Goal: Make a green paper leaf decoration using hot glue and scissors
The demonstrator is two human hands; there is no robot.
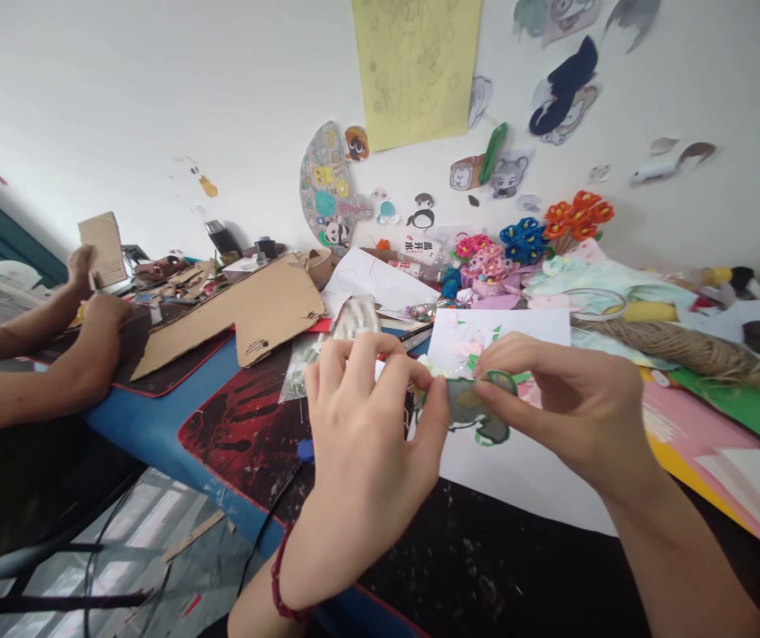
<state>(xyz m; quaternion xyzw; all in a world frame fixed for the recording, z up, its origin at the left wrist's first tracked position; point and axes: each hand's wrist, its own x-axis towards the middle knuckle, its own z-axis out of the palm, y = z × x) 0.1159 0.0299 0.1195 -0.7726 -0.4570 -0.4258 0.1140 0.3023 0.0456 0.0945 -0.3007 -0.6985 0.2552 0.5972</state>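
Between my two hands is a small grey cutout [466,408] with a dark green edge, raised a little above a white paper sheet [532,478]. My left hand [373,425] pinches its left side between thumb and forefinger. From the other side, my right hand [553,399] grips the top right part with thumb and fingertips. The fingers hide some of the cutout, and its exact material I cannot make out. Behind it, pink and green scraps [476,341] lie on the white sheet.
A dark red and black mat [247,434] covers the blue table [120,412]. Large cardboard [240,310] lies left of my hands; twine [686,346] and craft flowers [479,257] are at the right and back. At far left, another person's hands hold a cardboard piece [104,248].
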